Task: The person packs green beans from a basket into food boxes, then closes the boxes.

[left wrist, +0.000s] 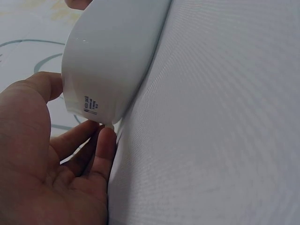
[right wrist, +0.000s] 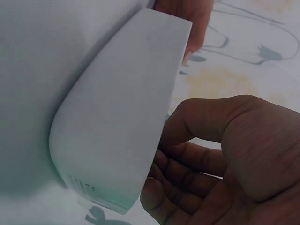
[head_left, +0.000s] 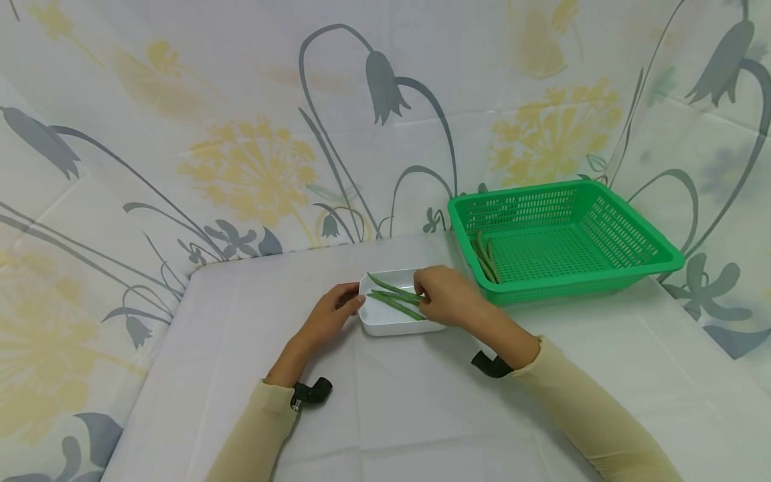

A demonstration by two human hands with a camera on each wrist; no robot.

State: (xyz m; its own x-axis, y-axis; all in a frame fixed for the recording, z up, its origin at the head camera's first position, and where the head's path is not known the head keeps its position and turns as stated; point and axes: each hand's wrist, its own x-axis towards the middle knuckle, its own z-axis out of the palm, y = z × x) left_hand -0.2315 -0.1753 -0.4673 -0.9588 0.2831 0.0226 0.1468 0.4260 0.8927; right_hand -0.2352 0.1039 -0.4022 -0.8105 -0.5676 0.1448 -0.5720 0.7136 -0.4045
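Note:
A small white dish (head_left: 400, 329) with raised sides stands on the table in the head view. Several long green beans (head_left: 394, 305) lie in it, their right ends running under the fingers of my right hand (head_left: 448, 294). That hand reaches in over the dish's right end with curled fingers and pinches beans there; the grip itself is hidden from above. My left hand (head_left: 328, 314) holds the dish's left end. In the left wrist view its thumb is at the rim and its fingertips (left wrist: 106, 140) are low against the end wall, beside small dark print.
A green slotted basket (head_left: 590, 278) stands at the back right, close behind my right hand. More green beans (head_left: 485, 258) lie at its left side. White cloth covers the table (head_left: 421, 408), and a flower-patterned cloth (head_left: 253, 167) hangs behind it.

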